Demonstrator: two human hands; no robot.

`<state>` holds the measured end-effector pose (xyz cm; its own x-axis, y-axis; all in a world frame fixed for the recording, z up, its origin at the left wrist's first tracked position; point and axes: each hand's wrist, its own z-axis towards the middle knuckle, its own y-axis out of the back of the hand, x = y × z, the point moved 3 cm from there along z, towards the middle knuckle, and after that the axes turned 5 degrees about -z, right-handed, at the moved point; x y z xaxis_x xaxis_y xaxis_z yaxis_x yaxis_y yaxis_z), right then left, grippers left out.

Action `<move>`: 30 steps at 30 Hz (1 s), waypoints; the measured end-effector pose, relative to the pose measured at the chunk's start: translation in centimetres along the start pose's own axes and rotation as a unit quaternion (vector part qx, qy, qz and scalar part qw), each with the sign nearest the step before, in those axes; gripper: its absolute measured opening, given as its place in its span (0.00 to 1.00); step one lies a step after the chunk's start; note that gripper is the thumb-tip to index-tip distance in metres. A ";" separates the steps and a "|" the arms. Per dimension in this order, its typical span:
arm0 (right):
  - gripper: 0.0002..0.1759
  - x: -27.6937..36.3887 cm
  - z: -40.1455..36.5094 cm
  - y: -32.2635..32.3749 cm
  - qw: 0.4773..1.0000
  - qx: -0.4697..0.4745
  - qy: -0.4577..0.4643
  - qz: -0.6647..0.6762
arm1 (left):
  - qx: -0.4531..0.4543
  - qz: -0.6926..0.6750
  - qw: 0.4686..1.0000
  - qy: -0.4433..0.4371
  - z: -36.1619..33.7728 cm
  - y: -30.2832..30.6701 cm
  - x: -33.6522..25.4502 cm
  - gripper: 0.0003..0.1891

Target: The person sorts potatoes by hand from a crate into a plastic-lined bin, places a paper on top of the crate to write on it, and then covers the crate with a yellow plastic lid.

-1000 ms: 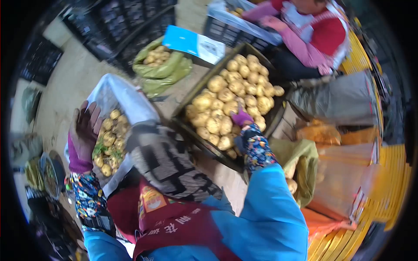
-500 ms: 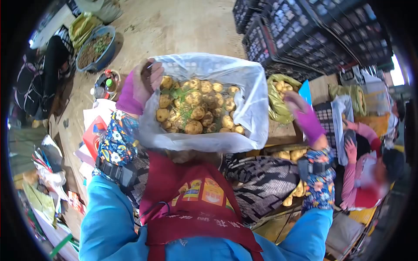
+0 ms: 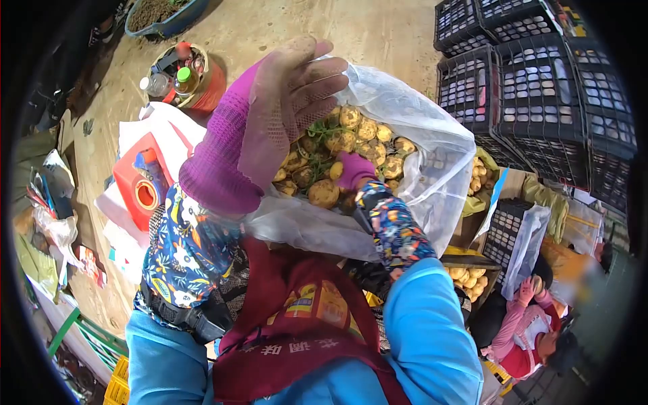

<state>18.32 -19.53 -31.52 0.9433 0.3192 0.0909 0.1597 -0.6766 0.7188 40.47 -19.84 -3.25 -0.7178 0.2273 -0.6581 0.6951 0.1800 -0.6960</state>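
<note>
Our left hand (image 3: 270,115) rests, fingers together, on the bag (image 3: 432,155) rim, our right hand (image 3: 354,170) among potatoes (image 3: 368,128); we cannot tell either grip.

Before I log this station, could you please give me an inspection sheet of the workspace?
Surface: pale dirt floor.
Job's things: clear bag full of potatoes, green sprigs among them.
Clutter: red tub with bottles; red box on white sheets.
Hands: left hand raised at the bag's rim, grip unclear; right hand among the potatoes.
Cables: nothing seen.
Surroundings: stacked black crates; another person in pink sleeves.
</note>
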 end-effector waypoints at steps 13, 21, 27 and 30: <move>0.21 5.0 -11.2 19.8 0.731 -0.239 0.123 0.627 | -0.009 0.096 0.991 0.089 -0.4 -1.4 2.8 0.20; 0.32 14.8 1.4 2.4 0.986 -0.030 0.091 0.138 | -0.082 0.047 0.995 -0.019 -0.2 0.0 -1.0 0.17; 0.35 13.9 2.6 0.1 0.972 -0.107 0.113 0.175 | -0.112 0.039 0.993 0.019 -0.1 -0.4 -1.5 0.18; 0.33 10.5 1.5 0.6 0.929 -0.079 0.134 0.337 | -0.113 0.058 0.992 0.005 -0.5 -0.5 -1.7 0.18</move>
<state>28.70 -17.56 -31.15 0.7038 0.0276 0.7098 -0.5048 -0.6836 0.5271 41.39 -19.79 -1.66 -0.6328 0.2680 -0.7265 0.7649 0.3619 -0.5328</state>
